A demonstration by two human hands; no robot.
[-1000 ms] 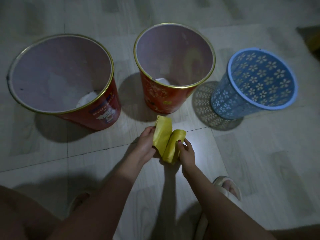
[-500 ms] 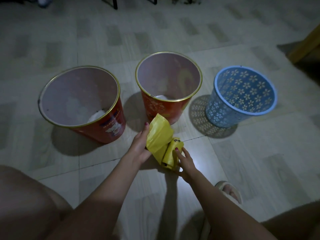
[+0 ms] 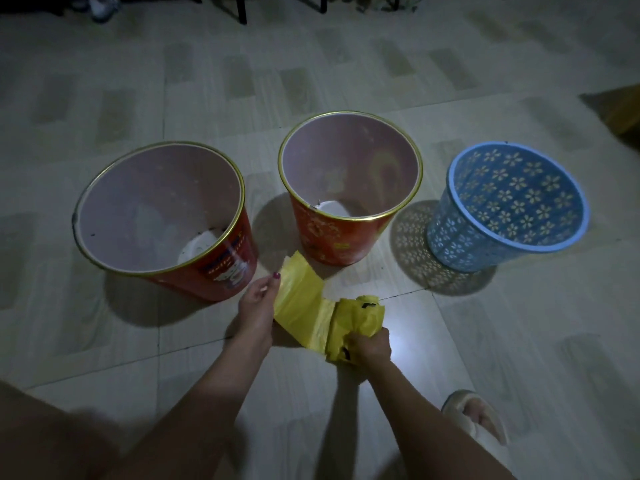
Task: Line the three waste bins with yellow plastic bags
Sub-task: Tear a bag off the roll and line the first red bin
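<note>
Head cam, dim room, tiled floor. I see 3 bins in a row across mid-frame, all upright, none lined.

Bin 1: left red bin, gold rim, cartoon print on side, mid-left of frame. Whitish base visible inside.
Bin 2: centre red bin, gold rim, gold pattern on wall, centre frame. Apart from bin 1, gap of floor between.
Bin 3: blue perforated basket, flower cut-outs, mid-right, casts patterned shadow on floor toward bin 2.

Yellow bag roll sits just below centre, in front of bin 2, held off floor between both hands. An unrolled yellow strip runs from roll up-left toward gap between bins 1 & 2.

Left hand: thumb & fingers pinch the free end of the strip at its left edge; painted nail visible near top corner of strip.
Right hand: fingers curled tight around lower part of the roll, fist-like grip; fingertips hidden behind plastic.

Lower right: foot in pale slipper on floor. Lower left: bare leg, blurred. Top edge: dark furniture legs, can't tell what piece.
</note>
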